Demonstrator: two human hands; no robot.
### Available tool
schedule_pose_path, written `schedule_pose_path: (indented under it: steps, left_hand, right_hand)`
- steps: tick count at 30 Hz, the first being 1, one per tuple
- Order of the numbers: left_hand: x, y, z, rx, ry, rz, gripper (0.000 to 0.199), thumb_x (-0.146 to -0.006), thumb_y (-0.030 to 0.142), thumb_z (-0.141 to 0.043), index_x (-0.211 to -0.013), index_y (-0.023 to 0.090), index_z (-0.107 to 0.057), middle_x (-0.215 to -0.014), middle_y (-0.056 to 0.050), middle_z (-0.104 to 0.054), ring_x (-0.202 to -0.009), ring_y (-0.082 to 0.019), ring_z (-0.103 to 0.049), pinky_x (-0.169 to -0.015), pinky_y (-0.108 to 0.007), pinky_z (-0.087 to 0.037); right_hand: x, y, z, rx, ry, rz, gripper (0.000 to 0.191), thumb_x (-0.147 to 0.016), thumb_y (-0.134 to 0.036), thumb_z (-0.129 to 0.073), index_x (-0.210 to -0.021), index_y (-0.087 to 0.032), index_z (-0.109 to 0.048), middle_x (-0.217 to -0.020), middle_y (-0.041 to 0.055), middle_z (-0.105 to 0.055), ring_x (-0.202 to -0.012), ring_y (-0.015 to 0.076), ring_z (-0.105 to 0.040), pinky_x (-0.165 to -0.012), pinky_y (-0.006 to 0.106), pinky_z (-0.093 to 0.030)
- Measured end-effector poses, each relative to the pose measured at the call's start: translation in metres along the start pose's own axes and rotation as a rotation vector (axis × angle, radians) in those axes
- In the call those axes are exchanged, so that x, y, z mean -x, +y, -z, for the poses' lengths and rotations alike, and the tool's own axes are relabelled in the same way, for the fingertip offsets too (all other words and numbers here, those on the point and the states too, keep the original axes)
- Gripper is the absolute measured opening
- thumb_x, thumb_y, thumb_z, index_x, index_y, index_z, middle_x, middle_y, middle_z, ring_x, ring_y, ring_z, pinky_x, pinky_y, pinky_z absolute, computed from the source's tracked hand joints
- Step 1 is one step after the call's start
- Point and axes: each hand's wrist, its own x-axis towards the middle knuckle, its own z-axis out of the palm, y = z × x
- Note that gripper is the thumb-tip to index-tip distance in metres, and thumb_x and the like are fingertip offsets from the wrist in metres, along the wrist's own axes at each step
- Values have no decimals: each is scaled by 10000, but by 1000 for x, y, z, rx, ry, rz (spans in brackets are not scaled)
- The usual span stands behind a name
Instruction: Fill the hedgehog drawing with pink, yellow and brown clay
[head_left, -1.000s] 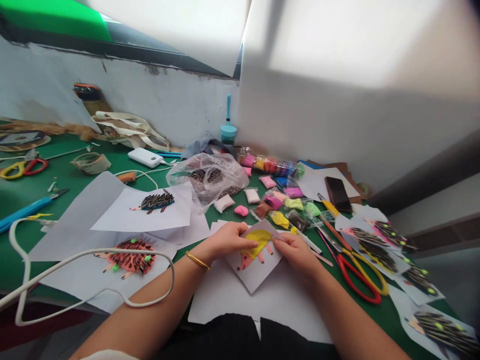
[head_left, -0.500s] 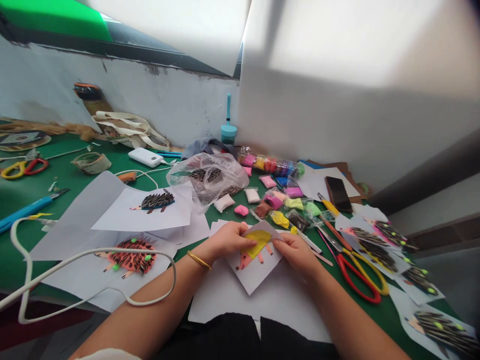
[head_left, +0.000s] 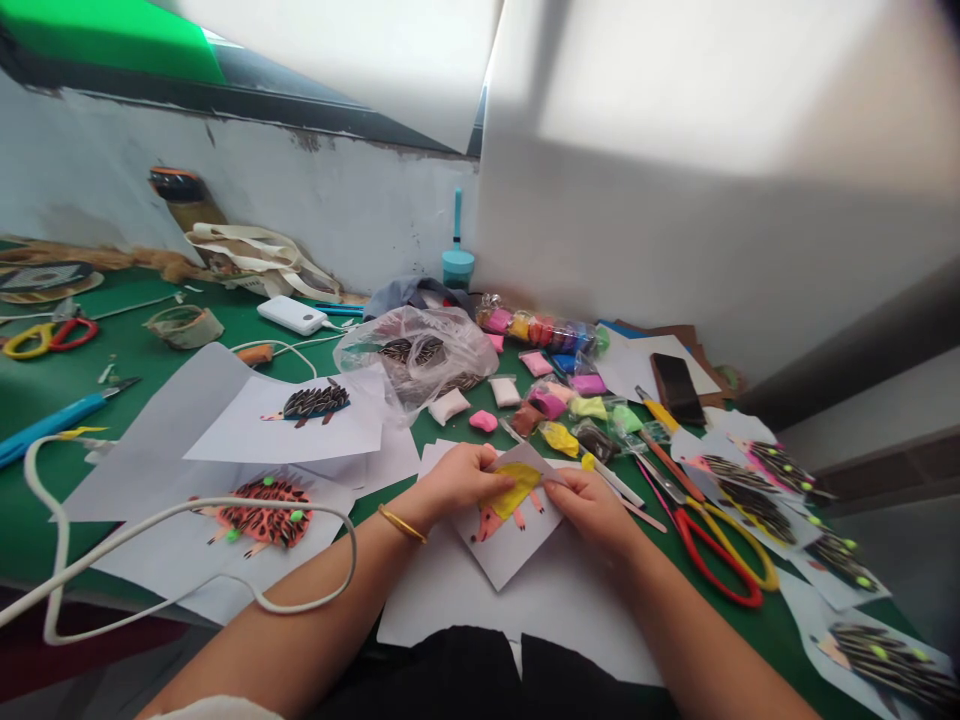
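A white paper card [head_left: 501, 556] is held tilted in front of me, with a hedgehog figure in clay on it, yellow body [head_left: 523, 492], pink face and pink feet. My left hand [head_left: 466, 482] grips the card's upper left edge, its thumb lying on the yellow clay. At the right corner my right hand [head_left: 592, 508] pinches the card between thumb and fingers. Larger white sheets [head_left: 450, 610] lie beneath the card. Just beyond the hands are packets of coloured clay, among them a yellow packet [head_left: 559, 438] and a pink lump [head_left: 483, 421].
Finished hedgehog pictures lie left [head_left: 315, 402] and right [head_left: 832, 550]. Red-and-yellow scissors [head_left: 716, 550] rest right of my right hand. A white cable [head_left: 225, 502] loops over my left forearm. Behind are a plastic bag of seeds [head_left: 420, 355], a phone [head_left: 677, 388] and a blue cutter [head_left: 52, 425].
My left thumb has shifted slightly right over the yellow clay. The card and my right hand have barely moved.
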Motion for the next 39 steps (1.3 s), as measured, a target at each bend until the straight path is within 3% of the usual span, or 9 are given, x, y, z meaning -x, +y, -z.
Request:
schedule_pose_path:
  steps: [8,13,19,24,28,35,39]
  left_hand:
    - [2,3,-2,37,-49,7,480,-730,553,-723,-943,124,-686,-737,-71,-731,-548,-170,-635,-518,-246,-451]
    - [1,-1,-10,42,-88,56,432,-743,525,-720,-915,133,-662,-726,-84,-736,-409,-142,-574,-439,-248,-423]
    - [0,-3,-5,170,-244,-27,443,-744,518,-732,-964,139,-664,-788,-92,-746,-399,-136,-570,-423,-246,-408]
    - [0,-2,-7,119,-135,23,460,-744,532,-726,-957,129,-658,-748,-93,-739,-379,-137,-554,-422,-256,-414]
    - [2,-1,-8,112,-187,-8,460,-751,519,-725,-977,123,-671,-793,-106,-746,-409,-159,-591,-425,-267,-433]
    - [-1,-2,-10,75,-70,36,472,-763,563,-697,-949,133,-633,-732,-96,-742,-360,-168,-577,-371,-265,-422]
    - [-3,-1,-9,136,-97,-9,497,-771,597,-670,-915,123,-641,-752,-109,-744,-389,-171,-599,-396,-268,-448]
  right_hand:
    - [0,-3,0,-4,-5,6,361,-804,-491,-570,-648,-164,-577,-580,-5,-533,-533,131,-473,-512,247,-352]
    - [1,-4,-5,-24,-56,-3,320,-801,-456,-582,-668,-165,-597,-596,-3,-549,-546,132,-479,-521,246,-347]
    - [1,-4,-1,-25,-21,-1,371,-807,-502,-579,-645,-168,-586,-586,-7,-534,-535,125,-458,-517,247,-337]
    - [2,-5,-2,-34,-24,-37,350,-786,-490,-601,-645,-170,-588,-561,-10,-523,-523,129,-460,-509,250,-341]
    - [2,-5,-3,-42,-16,-35,354,-799,-490,-585,-651,-169,-589,-573,-5,-538,-524,131,-472,-509,251,-348]
    - [1,-2,-3,-65,-46,-7,397,-800,-531,-617,-663,-159,-603,-576,-1,-550,-531,134,-490,-511,250,-370]
    - [-1,6,2,-131,-35,2,426,-782,-571,-643,-718,-150,-658,-617,25,-620,-540,143,-539,-520,254,-410]
